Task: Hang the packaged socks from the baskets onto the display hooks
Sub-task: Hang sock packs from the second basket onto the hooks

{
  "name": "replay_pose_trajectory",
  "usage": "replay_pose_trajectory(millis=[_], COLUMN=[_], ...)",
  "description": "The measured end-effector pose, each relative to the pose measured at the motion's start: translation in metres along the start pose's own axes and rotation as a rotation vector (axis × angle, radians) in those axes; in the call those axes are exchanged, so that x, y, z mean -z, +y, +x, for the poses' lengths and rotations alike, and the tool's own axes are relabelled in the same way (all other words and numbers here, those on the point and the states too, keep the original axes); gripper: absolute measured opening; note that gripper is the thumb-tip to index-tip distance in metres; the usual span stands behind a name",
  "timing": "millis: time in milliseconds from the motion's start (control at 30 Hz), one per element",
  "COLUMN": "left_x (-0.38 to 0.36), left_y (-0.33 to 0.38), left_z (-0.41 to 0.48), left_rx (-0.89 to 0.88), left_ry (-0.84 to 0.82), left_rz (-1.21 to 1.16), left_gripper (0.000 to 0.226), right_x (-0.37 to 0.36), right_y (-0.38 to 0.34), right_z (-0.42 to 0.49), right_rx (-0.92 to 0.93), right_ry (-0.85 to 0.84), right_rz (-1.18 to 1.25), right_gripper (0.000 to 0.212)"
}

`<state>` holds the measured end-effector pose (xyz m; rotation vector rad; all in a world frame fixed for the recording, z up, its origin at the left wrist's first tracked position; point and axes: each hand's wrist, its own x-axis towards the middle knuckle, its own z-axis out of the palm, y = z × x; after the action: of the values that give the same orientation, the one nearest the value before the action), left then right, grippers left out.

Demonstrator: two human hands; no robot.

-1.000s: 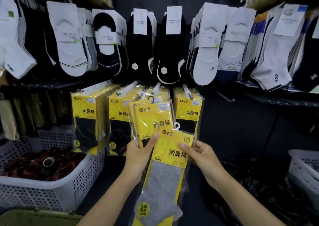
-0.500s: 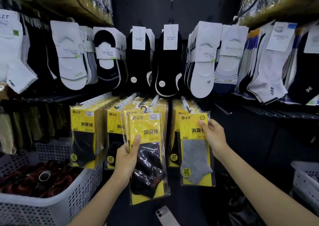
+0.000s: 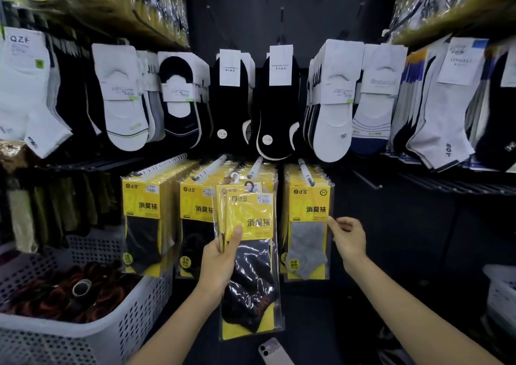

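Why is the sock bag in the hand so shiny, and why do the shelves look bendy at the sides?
Head view: light bounces off the clear wrap of the black sock packet in the left hand, making white streaks; the wide lens bows lines near the edges, like the upper right shelf; the top corners are smeared with blur; the lower right is dim.

**Yellow, black, grey, white**

Yellow card over a black sock in the held pack point(image 3: 252, 256). Yellow again, with a grey sock, on the hung pack point(image 3: 307, 219). White, dotted with holes, for the basket point(image 3: 139, 317).
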<state>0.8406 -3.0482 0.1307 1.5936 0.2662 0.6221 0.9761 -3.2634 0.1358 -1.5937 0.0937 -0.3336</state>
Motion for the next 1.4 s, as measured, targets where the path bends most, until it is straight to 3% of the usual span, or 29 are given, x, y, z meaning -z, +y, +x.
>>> replay_pose_trajectory(millis=[133,233,333,500,633,900,1067,1300,1400], left_x=[-0.019,-0.035,-0.045,-0.034,-0.014,0.004,0.005,-0.01,-0.021], left_y=[-0.008,-0.01,-0.008,0.001,0.003,0.006,0.008,0.012,0.009], left_z=[-0.004,-0.008,-0.013,-0.009,0.003,0.012,0.013,0.007,0.003], left_rx=[0.017,0.041,0.016,0.026,-0.033,-0.073,-0.054,-0.039,-0.019], left_ry=[-0.053,-0.101,-0.099,-0.073,0.019,0.097,0.101,0.028,-0.026], left_rz=[-0.057,-0.08,-0.052,0.04,0.102,0.116,0.113,0.083,0.075], left_gripper=[0.043,0.036,0.034,0.054,0.054,0.055,0.054,0.053,0.054], right_x=[0.003,0.001,0.003,0.019,0.031,0.016,0.005,0.006,0.011], right_y=[-0.008,-0.013,-0.015,-0.015,-0.025,-0.039,-0.029,0.006,0.013], right_z=[-0.043,-0.068,-0.076,-0.065,-0.046,-0.019,-0.003,0.008,-0.004], right_rx=[0.048,0.05,0.029,-0.047,0.032,0.144,0.073,-0.174,-0.134], right_ry=[-0.414,-0.549,-0.496,-0.356,-0.227,-0.325,-0.339,-0.061,-0.036], right_rz=[0.068,0.089,0.131,0.236,0.218,0.077,0.063,0.028,0.042], right_gripper=[0.024,0.028,0.03,0.014,0.011,0.01,0.009,0.025,0.024])
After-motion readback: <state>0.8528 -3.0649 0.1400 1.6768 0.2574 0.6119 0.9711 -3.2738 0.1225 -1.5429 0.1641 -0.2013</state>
